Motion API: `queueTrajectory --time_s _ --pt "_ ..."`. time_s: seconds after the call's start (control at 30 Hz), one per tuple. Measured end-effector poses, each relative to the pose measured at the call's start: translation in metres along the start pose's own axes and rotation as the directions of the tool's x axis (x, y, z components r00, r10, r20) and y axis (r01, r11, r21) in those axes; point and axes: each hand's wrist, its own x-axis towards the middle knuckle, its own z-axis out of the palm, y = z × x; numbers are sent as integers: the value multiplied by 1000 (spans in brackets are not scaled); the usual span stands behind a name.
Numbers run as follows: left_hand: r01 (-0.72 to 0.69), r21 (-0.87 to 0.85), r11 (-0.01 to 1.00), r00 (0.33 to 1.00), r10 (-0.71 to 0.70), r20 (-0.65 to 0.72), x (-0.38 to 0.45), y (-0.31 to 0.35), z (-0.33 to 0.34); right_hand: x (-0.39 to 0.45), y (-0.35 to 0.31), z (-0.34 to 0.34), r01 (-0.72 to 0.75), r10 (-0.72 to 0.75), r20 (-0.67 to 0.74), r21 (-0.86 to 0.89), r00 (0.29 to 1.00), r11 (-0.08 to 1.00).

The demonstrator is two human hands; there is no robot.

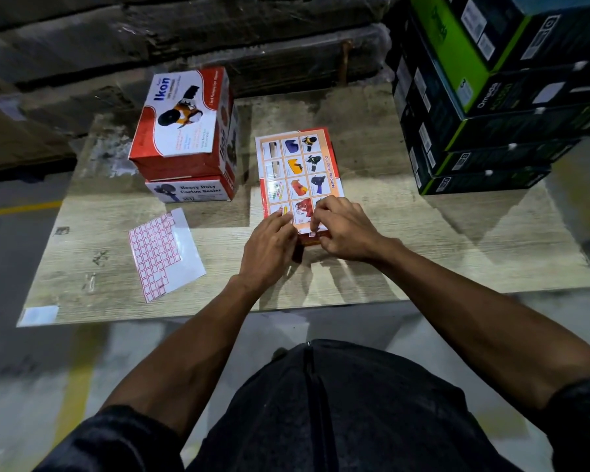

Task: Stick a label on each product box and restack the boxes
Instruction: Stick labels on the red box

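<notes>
Box (pixel 298 172): flat on desk (pixel 423 233).
Left grip (pixel 269 245): fingers curled on box's near edge.
Right grip (pixel 344 233): pinching label (pixel 312 234) at near edge.
Sheet (pixel 164 253): left.

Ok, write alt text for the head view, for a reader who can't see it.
Both hands, left hand and right hand, press a small label onto the near edge of a red product box on a wooden board. A label sheet and two stacked red boxes lie left; dark boxes stand right.

Dim light here: a pale wood board (pixel 423 233) lies on grey concrete floor (pixel 11 253) crossed by a yellow line (pixel 17 210), wrapped cartons (pixel 184 28) behind.
</notes>
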Motion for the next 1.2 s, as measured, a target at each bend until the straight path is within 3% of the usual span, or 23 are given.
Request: queueTrajectory --time_s 0.47,1.2 --pt "210 -105 972 975 -217 -53 2 13 12 2 -2 4 -5 4 -20 -38 1000 999" --pt "232 -25 972 965 -233 -121 2 18 17 7 -2 6 -52 51 -34 -17 998 999"
